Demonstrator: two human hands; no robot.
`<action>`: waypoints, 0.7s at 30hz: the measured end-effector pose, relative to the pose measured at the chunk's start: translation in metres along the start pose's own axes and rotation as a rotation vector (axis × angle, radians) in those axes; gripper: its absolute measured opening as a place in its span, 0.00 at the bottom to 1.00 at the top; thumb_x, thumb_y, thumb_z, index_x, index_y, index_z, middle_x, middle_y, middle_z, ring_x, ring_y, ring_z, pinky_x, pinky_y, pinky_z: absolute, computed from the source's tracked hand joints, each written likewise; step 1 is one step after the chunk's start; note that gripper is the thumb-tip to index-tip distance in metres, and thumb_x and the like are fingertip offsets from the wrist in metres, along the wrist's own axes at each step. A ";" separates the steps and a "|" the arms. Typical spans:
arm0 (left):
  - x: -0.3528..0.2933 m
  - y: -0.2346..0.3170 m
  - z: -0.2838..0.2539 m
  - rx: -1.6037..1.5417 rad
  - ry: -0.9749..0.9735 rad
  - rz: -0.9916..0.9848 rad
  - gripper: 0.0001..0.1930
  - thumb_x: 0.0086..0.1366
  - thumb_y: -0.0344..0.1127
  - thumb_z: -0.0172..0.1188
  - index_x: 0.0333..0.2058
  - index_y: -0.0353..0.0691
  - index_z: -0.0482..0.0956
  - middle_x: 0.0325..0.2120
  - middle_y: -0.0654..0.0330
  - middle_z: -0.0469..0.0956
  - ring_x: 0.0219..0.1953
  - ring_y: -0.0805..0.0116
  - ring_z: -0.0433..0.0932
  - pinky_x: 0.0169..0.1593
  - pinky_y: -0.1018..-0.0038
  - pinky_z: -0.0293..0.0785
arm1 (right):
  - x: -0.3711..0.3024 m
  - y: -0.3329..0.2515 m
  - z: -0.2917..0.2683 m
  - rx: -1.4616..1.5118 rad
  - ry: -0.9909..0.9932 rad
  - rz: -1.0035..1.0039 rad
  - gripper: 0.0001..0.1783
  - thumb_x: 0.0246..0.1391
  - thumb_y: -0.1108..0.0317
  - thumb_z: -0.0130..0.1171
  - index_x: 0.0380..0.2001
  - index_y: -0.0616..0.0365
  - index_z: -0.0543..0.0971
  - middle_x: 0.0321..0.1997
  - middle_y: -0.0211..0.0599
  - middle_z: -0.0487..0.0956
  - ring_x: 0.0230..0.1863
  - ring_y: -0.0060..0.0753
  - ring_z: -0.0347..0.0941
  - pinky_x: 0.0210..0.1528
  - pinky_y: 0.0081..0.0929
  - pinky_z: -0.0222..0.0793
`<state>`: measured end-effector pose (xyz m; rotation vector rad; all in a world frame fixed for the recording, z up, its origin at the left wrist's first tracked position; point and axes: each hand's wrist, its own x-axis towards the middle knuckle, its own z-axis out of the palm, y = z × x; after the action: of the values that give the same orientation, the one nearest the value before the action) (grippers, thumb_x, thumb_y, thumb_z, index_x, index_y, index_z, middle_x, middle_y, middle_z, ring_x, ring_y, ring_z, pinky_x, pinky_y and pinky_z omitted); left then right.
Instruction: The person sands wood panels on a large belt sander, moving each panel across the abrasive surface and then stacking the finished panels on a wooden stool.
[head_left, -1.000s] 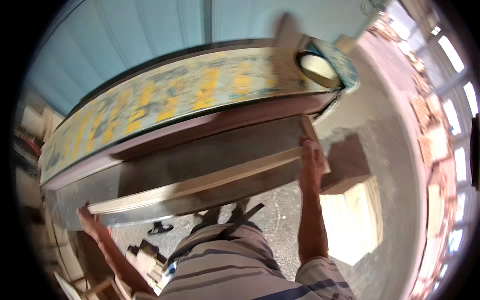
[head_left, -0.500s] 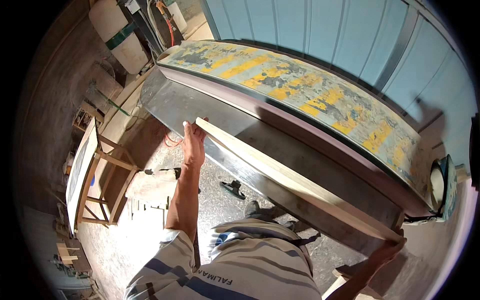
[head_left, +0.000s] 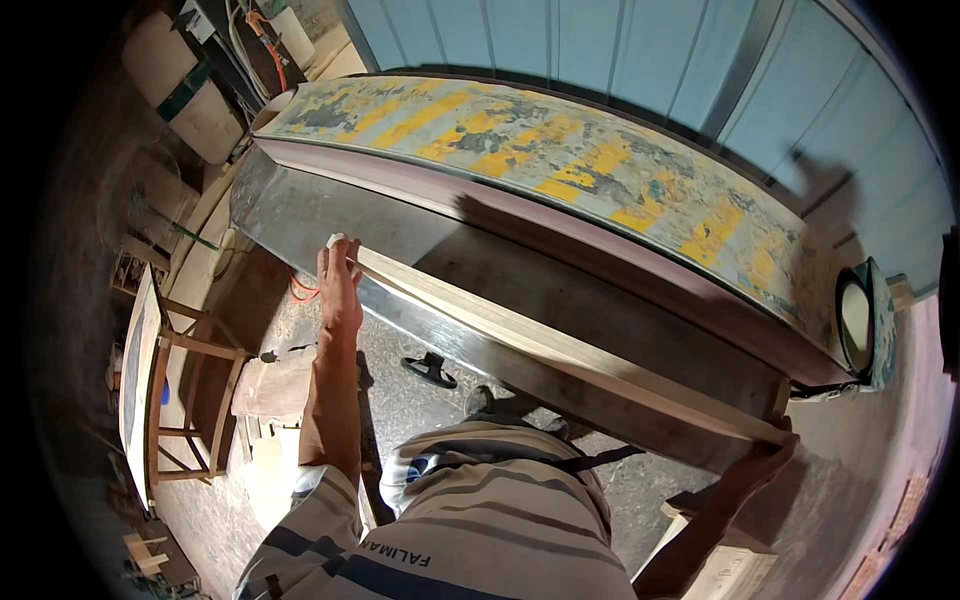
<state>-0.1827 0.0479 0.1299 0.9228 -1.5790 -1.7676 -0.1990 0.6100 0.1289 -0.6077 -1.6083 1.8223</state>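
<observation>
A long, pale wooden board (head_left: 560,345) runs across the grey metal table (head_left: 290,200) of a long belt-sander-like machine. My left hand (head_left: 340,280) grips the board's far-left end, fingers folded over it. At the near-right end, my right hand (head_left: 765,462) is closed on the board; part of its grip is hidden. Beyond the board, a pinkish upright band (head_left: 345,165) runs along the machine under a worn cover (head_left: 480,135) with yellow stripes. A gap separates the board from that band.
A black handwheel (head_left: 430,370) sits below the table's near edge. A wooden-framed stand (head_left: 200,345) is at the left, a wood block (head_left: 735,572) at lower right. Blue wall panels (head_left: 600,50) rise behind the machine. A pale drum (head_left: 855,315) shows at its right end.
The whole view has shifted, so the machine and board sit further left. My left fingers have changed their hold and now fold over the board's end. Both hands stay on the board.
</observation>
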 end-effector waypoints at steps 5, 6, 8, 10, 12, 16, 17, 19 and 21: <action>0.006 -0.009 0.000 -0.037 0.055 -0.014 0.23 0.58 0.54 0.50 0.46 0.47 0.65 0.48 0.64 0.66 0.50 0.70 0.63 0.52 0.68 0.54 | -0.002 -0.002 0.002 -0.057 -0.025 -0.001 0.25 0.59 0.51 0.34 0.41 0.61 0.71 0.39 0.36 0.71 0.43 0.30 0.65 0.50 0.30 0.59; 0.005 -0.011 0.000 -0.058 0.058 -0.040 0.23 0.58 0.53 0.50 0.47 0.48 0.64 0.50 0.64 0.65 0.52 0.71 0.63 0.53 0.68 0.53 | -0.001 -0.002 0.002 -0.054 -0.034 0.001 0.25 0.59 0.50 0.34 0.40 0.61 0.71 0.39 0.35 0.71 0.43 0.30 0.65 0.50 0.29 0.58; -0.003 -0.016 0.008 -0.023 0.105 0.024 0.26 0.55 0.59 0.51 0.44 0.45 0.66 0.41 0.65 0.66 0.42 0.71 0.62 0.45 0.69 0.55 | 0.000 -0.001 0.002 -0.020 -0.006 0.014 0.25 0.59 0.50 0.35 0.41 0.61 0.71 0.40 0.36 0.71 0.44 0.30 0.65 0.50 0.28 0.57; -0.017 -0.013 0.011 0.031 0.111 0.027 0.28 0.54 0.61 0.51 0.45 0.45 0.66 0.41 0.65 0.66 0.43 0.70 0.61 0.45 0.68 0.55 | 0.001 0.005 -0.001 0.016 -0.015 0.021 0.26 0.59 0.49 0.35 0.41 0.61 0.71 0.41 0.37 0.70 0.44 0.30 0.65 0.50 0.28 0.58; -0.036 -0.006 0.021 0.081 0.040 -0.005 0.33 0.52 0.63 0.50 0.48 0.43 0.66 0.48 0.62 0.64 0.48 0.67 0.59 0.46 0.62 0.54 | 0.002 0.000 -0.005 -0.033 -0.058 0.062 0.26 0.59 0.49 0.35 0.42 0.62 0.71 0.41 0.37 0.70 0.45 0.31 0.65 0.50 0.29 0.58; -0.077 0.000 0.042 0.142 -0.071 -0.119 0.42 0.49 0.66 0.53 0.54 0.39 0.60 0.53 0.54 0.60 0.56 0.55 0.54 0.54 0.54 0.50 | 0.003 0.006 -0.009 0.059 -0.080 0.059 0.26 0.59 0.50 0.35 0.42 0.63 0.71 0.41 0.37 0.71 0.44 0.31 0.65 0.50 0.29 0.58; -0.086 -0.008 0.051 0.109 -0.097 -0.143 0.46 0.48 0.68 0.54 0.56 0.36 0.57 0.55 0.51 0.57 0.59 0.49 0.50 0.57 0.52 0.46 | 0.005 0.007 -0.013 0.029 -0.103 0.045 0.26 0.59 0.50 0.35 0.42 0.63 0.71 0.41 0.37 0.71 0.45 0.31 0.65 0.50 0.29 0.58; -0.107 -0.003 0.054 0.129 -0.208 -0.202 0.43 0.53 0.64 0.51 0.58 0.38 0.53 0.59 0.52 0.51 0.61 0.49 0.46 0.59 0.53 0.45 | 0.006 0.011 -0.016 -0.030 -0.137 0.021 0.26 0.59 0.51 0.36 0.42 0.64 0.71 0.41 0.37 0.71 0.45 0.31 0.65 0.50 0.30 0.58; -0.124 -0.013 0.059 0.066 -0.297 -0.204 0.38 0.56 0.62 0.50 0.56 0.40 0.57 0.57 0.56 0.56 0.60 0.51 0.48 0.59 0.54 0.46 | 0.011 0.015 -0.024 0.013 -0.209 -0.020 0.25 0.59 0.52 0.36 0.42 0.63 0.71 0.41 0.37 0.71 0.45 0.31 0.65 0.50 0.30 0.58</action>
<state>-0.1574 0.1837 0.1346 0.9123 -1.7894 -2.0834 -0.1917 0.6339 0.1109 -0.4040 -1.7291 1.9324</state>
